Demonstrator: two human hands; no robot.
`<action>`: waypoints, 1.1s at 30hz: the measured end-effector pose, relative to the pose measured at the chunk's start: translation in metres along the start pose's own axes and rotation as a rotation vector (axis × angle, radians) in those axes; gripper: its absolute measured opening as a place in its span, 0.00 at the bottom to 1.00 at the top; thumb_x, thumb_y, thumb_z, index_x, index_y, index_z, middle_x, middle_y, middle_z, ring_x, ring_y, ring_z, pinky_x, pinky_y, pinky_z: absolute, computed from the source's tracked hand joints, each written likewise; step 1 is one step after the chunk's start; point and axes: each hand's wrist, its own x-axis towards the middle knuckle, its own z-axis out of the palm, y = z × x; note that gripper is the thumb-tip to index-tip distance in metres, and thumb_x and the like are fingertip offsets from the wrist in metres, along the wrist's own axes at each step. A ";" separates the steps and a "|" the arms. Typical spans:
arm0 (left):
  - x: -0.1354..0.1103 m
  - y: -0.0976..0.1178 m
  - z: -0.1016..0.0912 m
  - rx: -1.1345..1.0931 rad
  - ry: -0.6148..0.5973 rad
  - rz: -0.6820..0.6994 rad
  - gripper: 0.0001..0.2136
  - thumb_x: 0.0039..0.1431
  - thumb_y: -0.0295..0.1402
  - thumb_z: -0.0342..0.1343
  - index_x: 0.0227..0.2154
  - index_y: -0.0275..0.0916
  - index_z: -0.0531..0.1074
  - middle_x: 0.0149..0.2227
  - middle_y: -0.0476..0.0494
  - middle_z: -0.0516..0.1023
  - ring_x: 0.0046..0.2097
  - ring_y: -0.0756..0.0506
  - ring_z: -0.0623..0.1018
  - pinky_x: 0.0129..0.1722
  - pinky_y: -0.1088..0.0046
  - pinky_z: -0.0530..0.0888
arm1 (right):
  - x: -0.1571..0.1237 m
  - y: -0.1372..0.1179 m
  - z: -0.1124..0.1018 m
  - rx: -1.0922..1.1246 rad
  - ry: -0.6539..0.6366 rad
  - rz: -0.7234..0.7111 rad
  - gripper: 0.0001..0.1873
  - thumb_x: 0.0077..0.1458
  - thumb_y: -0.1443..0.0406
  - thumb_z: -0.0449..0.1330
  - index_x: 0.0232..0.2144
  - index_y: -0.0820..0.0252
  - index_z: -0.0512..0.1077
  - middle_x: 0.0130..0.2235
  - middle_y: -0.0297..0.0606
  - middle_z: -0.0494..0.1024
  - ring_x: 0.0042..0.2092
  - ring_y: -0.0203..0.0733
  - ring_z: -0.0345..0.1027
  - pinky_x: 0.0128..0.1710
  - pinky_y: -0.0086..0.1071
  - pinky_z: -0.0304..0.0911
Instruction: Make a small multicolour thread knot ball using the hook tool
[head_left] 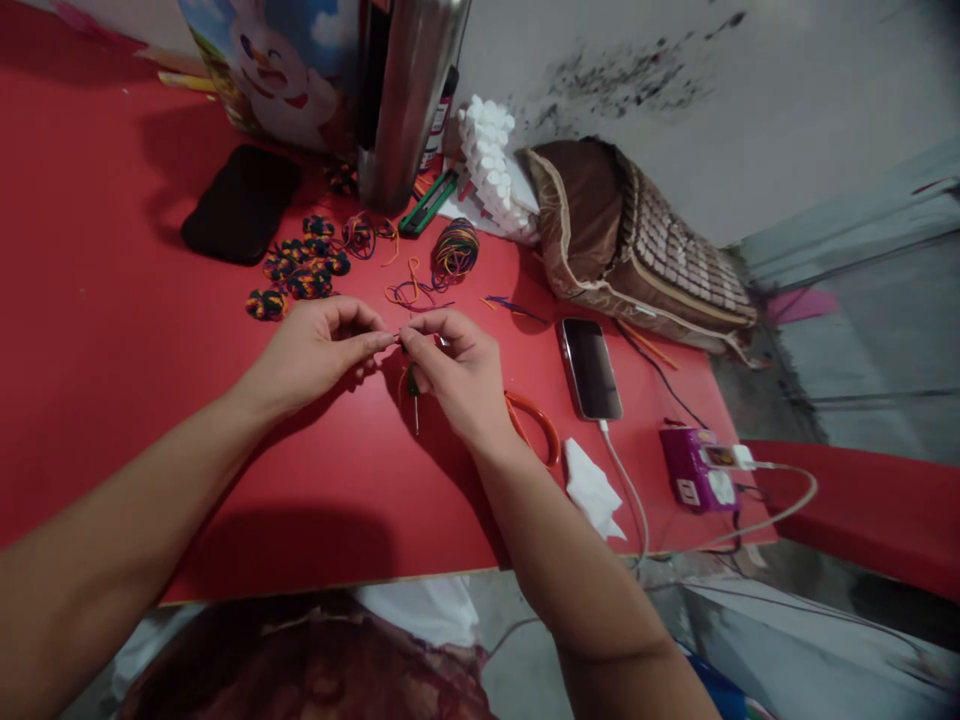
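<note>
Red tabletop all round, and in the middle of it, my dial's centre, two hands meet tip to tip. The left hand has thumb and forefinger pinched on what looks like a thin strand; the right hand pinches close beside it, its other fingers curled over a small dark-green piece. A slim metal shaft pokes out below, towards six o'clock; how it is gripped I can't tell. The yarn ball sits at one o'clock, knotted yarn pieces at ten, a phone at three.

I'd judge the strand feather-light, limp and quick to slip or tangle, so best nipped right near the work. The shaft should be stiff and smooth, steadiest held up by the green piece.
</note>
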 end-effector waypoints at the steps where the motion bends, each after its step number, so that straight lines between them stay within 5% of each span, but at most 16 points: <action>1: 0.000 0.000 0.000 0.000 0.004 -0.004 0.06 0.56 0.26 0.70 0.27 0.36 0.78 0.23 0.44 0.78 0.23 0.51 0.74 0.21 0.79 0.69 | 0.000 0.000 0.000 0.003 -0.001 0.005 0.07 0.59 0.61 0.68 0.33 0.56 0.75 0.21 0.23 0.70 0.20 0.27 0.57 0.22 0.28 0.50; 11: 0.000 0.005 0.004 -0.039 -0.040 -0.001 0.09 0.54 0.23 0.71 0.22 0.36 0.77 0.18 0.47 0.75 0.19 0.51 0.73 0.18 0.79 0.70 | -0.002 0.008 0.002 0.120 0.051 0.045 0.09 0.55 0.61 0.70 0.30 0.57 0.73 0.23 0.25 0.69 0.23 0.27 0.55 0.23 0.27 0.49; 24: 0.002 -0.002 -0.003 -0.198 -0.078 -0.106 0.05 0.53 0.23 0.70 0.34 0.32 0.83 0.26 0.38 0.84 0.25 0.45 0.81 0.23 0.72 0.81 | 0.008 0.003 -0.008 0.311 -0.011 0.145 0.13 0.50 0.61 0.74 0.30 0.58 0.73 0.25 0.23 0.68 0.19 0.22 0.48 0.19 0.27 0.43; 33: 0.001 0.000 -0.006 -0.201 -0.101 -0.154 0.07 0.55 0.27 0.72 0.28 0.34 0.79 0.25 0.39 0.83 0.23 0.46 0.81 0.21 0.74 0.79 | 0.008 0.006 -0.008 0.304 -0.045 0.158 0.16 0.51 0.58 0.75 0.32 0.57 0.73 0.25 0.21 0.68 0.19 0.23 0.47 0.18 0.26 0.43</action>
